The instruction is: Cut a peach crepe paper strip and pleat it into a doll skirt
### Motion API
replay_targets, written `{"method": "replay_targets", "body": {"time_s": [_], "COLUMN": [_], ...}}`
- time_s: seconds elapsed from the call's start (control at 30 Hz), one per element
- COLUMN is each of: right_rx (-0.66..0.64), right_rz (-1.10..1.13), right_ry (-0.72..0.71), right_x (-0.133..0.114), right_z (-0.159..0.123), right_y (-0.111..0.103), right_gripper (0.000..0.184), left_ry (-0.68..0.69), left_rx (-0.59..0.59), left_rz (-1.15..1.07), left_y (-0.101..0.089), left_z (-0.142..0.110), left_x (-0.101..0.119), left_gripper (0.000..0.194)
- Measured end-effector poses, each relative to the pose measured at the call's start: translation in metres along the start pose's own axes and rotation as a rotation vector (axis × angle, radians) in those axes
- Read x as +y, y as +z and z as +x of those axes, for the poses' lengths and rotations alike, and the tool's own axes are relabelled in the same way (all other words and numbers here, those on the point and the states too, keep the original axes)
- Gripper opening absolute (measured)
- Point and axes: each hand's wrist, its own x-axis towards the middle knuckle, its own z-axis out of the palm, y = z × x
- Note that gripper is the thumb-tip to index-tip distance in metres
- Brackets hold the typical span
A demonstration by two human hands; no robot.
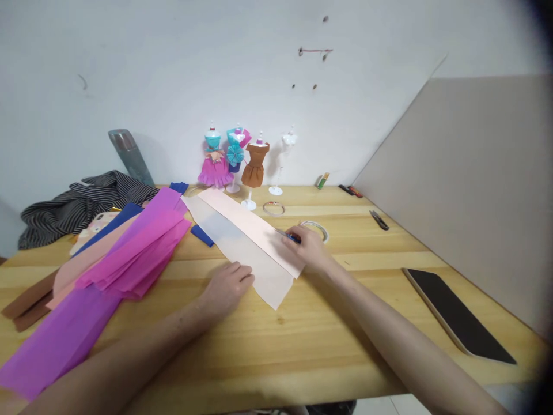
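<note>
Left hand (228, 286) is curling against the pale sheet (272, 283), its grip unclear; right hand (310, 246) is clasping a blue-handled tool (294, 237). Grained wooden table (259, 357) is supporting the thin, wavy-edged sheet; a smoother pink strip (242, 219) is overlying it, ideally lying flat under light pressure. Tool is pointing leftward.

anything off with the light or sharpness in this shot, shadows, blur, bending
Head view: soft shadow on the table beside the right forearm; right hand slightly soft; flask leans, probably wide-lens stretch; dark blurred rim along the right edge.
</note>
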Motion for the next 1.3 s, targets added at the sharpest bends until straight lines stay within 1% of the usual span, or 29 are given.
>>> {"method": "replay_targets", "body": {"time_s": [0.07,0.13,0.23,0.27,0.33,0.37,0.4,0.47,0.53,0.63,0.8,0.93,1.1,1.3], "right_rx": [-0.105,-0.192,-0.233,-0.247,-0.278,-0.289,-0.295,-0.291,-0.282,-0.274,-0.241,-0.206,-0.155,-0.151], "right_rz": [0.102,0.133,0.012,-0.034,-0.111,-0.150,-0.194,-0.284,-0.346,-0.425,-0.538,-0.533,-0.515,-0.519], "right_ry": [-0.005,-0.020,-0.052,-0.074,-0.107,-0.109,-0.105,-0.103,-0.120,-0.131,-0.091,-0.085,-0.095,-0.107], "right_x": [-0.002,-0.002,0.001,0.002,0.004,0.005,0.006,0.009,0.012,0.015,0.011,0.011,0.014,0.016], "right_z": [-0.015,-0.030,-0.052,-0.059,-0.073,-0.079,-0.085,-0.095,-0.103,-0.108,-0.109,-0.110,-0.112,-0.112], "right_y": [-0.007,-0.015,-0.025,-0.028,-0.032,-0.034,-0.034,-0.034,-0.030,-0.023,-0.011,-0.003,0.004,0.008], "right_gripper": [0.030,0.031,0.027,0.025,0.021,0.020,0.020,0.020,0.021,0.023,0.023,0.021,0.018,0.015], "left_ry": [0.067,0.136,0.187,0.196,0.221,0.240,0.260,0.293,0.313,0.298,0.241,0.234,0.242,0.249], "left_rx": [-0.023,-0.062,-0.122,-0.136,-0.150,-0.149,-0.141,-0.112,-0.081,-0.056,0.013,0.065,0.082,0.128], "left_rz": [-0.028,-0.048,-0.015,0.005,0.042,0.056,0.067,0.083,0.089,0.084,0.028,0.004,-0.009,-0.030], "left_y": [-0.001,-0.003,-0.006,-0.006,-0.006,-0.005,-0.004,-0.001,0.001,0.002,0.007,0.010,0.012,0.012], "left_z": [0.004,0.008,0.016,0.018,0.024,0.026,0.029,0.032,0.034,0.035,0.032,0.030,0.028,0.028], "left_x": [0.007,0.016,0.028,0.030,0.032,0.031,0.030,0.027,0.025,0.024,0.023,0.023,0.024,0.024], "left_gripper": [0.008,0.018,0.026,0.024,0.012,0.007,0.007,0.012,0.014,0.012,0.012,0.016,0.017,0.019]}}
